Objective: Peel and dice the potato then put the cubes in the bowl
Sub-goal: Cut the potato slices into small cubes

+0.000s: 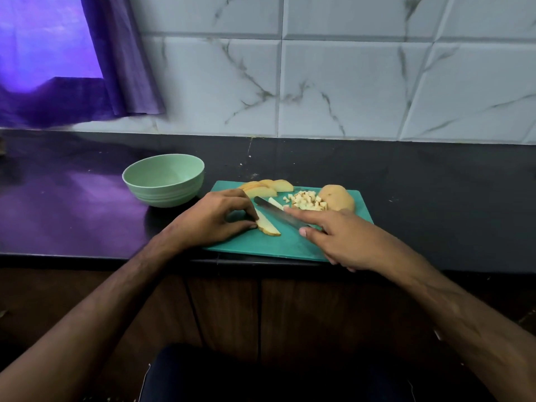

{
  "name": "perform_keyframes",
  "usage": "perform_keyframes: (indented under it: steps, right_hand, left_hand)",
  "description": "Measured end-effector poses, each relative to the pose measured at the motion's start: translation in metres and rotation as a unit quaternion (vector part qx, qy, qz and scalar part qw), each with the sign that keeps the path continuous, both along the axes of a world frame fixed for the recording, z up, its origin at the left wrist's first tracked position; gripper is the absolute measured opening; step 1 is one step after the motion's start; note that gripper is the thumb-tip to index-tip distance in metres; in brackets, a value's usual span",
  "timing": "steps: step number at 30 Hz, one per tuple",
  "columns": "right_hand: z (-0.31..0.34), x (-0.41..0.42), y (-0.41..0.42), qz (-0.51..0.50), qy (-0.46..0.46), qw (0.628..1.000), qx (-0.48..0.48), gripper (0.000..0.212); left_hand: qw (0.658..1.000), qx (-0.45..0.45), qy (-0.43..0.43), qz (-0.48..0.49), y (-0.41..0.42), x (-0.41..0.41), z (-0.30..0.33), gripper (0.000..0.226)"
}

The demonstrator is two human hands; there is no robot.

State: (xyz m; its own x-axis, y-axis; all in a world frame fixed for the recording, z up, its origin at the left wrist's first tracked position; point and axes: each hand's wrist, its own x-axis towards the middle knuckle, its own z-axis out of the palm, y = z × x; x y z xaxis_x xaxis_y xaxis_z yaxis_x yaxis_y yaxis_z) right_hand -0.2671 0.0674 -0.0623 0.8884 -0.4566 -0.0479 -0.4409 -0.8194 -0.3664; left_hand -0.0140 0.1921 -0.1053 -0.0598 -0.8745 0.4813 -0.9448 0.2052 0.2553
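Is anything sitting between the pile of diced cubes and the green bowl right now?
Yes. Between the cubes and the bowl lie the knife blade, the fanned potato slices at the board's far edge, and the left hand pinching a slice. The bowl's opening itself is unobstructed.

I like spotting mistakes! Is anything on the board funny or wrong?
One thing: the task says peel, yet the potato slice under the left hand and the uncut potato piece show brown skin. The bowl holds no cubes.

Left hand point(216, 217) curls in a pinch, while right hand point(336, 236), forefinger extended, seems to grip.
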Motion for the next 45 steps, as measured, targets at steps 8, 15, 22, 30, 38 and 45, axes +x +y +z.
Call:
perform_keyframes:
  steps: [8,15,22,30,38,45]
  right_hand:
    - [-0.004,0.009,0.002,-0.056,0.021,0.993,-0.104,0.047]
    - [0.005,0.005,0.019,-0.051,0.021,0.995,-0.077,0.048]
    - [0.010,0.002,0.031,-0.019,0.038,0.995,-0.090,0.048]
    - [0.007,0.016,0.030,-0.013,0.081,0.989,-0.124,0.048]
    - [-0.005,0.017,0.036,-0.012,0.071,0.988,-0.134,0.052]
    - [-0.016,-0.022,0.054,-0.034,0.066,0.984,-0.161,0.056]
  left_hand:
    - [1.000,0.006,0.020,0.002,-0.001,-0.002,-0.002,0.025]
    - [0.998,-0.014,0.034,0.042,-0.004,-0.007,-0.007,0.036]
    - [0.998,-0.019,0.039,0.051,-0.004,-0.010,-0.009,0.032]
    - [0.998,-0.026,0.029,0.054,-0.003,-0.013,-0.006,0.028]
    - [0.997,-0.022,0.034,0.058,-0.003,-0.014,-0.006,0.031]
    - [0.997,-0.029,0.026,0.067,-0.003,-0.013,-0.009,0.035]
